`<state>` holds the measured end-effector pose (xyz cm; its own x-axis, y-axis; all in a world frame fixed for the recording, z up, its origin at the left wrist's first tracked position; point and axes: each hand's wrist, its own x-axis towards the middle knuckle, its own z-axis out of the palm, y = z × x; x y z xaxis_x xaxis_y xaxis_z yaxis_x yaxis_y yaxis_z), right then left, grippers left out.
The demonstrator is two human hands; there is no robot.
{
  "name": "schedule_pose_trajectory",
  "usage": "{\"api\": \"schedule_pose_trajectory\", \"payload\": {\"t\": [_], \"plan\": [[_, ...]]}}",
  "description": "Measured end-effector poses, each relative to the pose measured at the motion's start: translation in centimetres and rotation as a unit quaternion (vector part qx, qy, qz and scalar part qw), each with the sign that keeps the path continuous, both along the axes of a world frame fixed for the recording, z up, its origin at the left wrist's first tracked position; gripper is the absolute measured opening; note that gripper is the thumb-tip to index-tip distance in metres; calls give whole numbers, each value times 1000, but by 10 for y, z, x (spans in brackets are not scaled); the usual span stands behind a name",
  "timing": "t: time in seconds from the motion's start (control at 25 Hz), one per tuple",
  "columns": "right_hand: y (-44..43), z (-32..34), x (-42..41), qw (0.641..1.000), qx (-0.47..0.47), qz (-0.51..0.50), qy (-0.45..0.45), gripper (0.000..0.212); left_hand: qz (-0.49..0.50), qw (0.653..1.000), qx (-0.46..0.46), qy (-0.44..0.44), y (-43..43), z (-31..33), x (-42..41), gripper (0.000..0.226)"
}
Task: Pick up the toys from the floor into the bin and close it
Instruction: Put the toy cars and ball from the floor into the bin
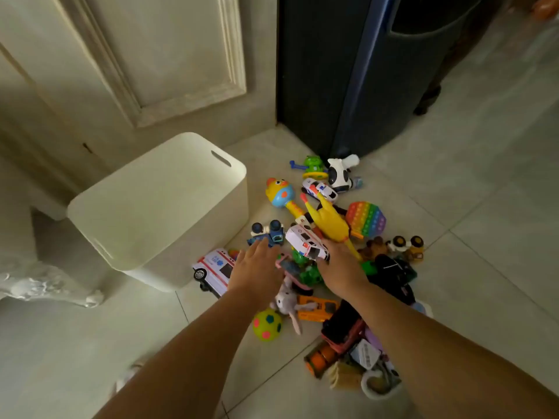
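A white bin stands on the tiled floor at the left with its flat lid on. To its right lies a heap of toys. My left hand is open, and its fingertips touch a blue toy with two round heads. My right hand is shut on a small white ambulance, with a yellow rubber chicken also in its grip. A bigger ambulance lies against the bin's corner. Near my forearms are a green spotted ball, a plush bunny and an orange truck.
Farther off lie a duck rattle, a rainbow pop toy, a cow toy and a green toy. A dark cabinet rises behind the heap. A cream door stands behind the bin, and an ornate white furniture leg at the left.
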<state>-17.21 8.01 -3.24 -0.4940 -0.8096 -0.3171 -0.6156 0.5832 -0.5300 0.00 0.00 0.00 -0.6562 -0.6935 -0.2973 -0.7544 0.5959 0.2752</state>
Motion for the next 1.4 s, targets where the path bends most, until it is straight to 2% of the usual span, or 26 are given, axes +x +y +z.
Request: {"api": "schedule_pose_trajectory", "payload": {"t": [0.24, 0.36, 0.44, 0.52, 0.64, 0.76, 0.84, 0.96, 1.12, 1.2, 1.4], "plan": [[-54, -43, -15, 996, 63, -5, 62, 66, 30, 998, 61, 1, -34, -46, -31, 53], [-68, -64, -20, 993, 101, -10, 63, 75, 14, 999, 46, 8, -49, -54, -41, 55], [-74, -69, -16, 993, 100, -24, 65, 73, 11, 999, 45, 9, -54, -53, -41, 55], [-76, -68, -10, 995, 64, -60, 38, 67, 20, 998, 60, -3, -59, -46, -37, 57], [-77, -52, -3, 988, -30, -134, -75, 62, 51, 997, 35, 39, -69, -26, -29, 58], [-83, -10, 13, 962, -143, -172, -156, 60, 73, 986, -119, 90, -76, 10, -13, 64], [-91, 25, 30, 952, -200, -160, -169, 58, 118, 973, -190, 64, -84, 32, 7, 71], [-102, 69, 63, 942, -239, -122, -199, 53, 217, 965, -142, -35, -91, 51, 55, 75], [-103, 101, 94, 939, -239, -96, -227, 54, 247, 949, -56, -190, -92, 59, 114, 35], [-95, 110, 103, 943, -234, -89, -221, 55, 225, 953, -32, -201, -83, 59, 134, 29], [-64, 130, 100, 940, -239, -91, -226, 54, 196, 970, -24, -145, -55, 59, 134, 49]]}}
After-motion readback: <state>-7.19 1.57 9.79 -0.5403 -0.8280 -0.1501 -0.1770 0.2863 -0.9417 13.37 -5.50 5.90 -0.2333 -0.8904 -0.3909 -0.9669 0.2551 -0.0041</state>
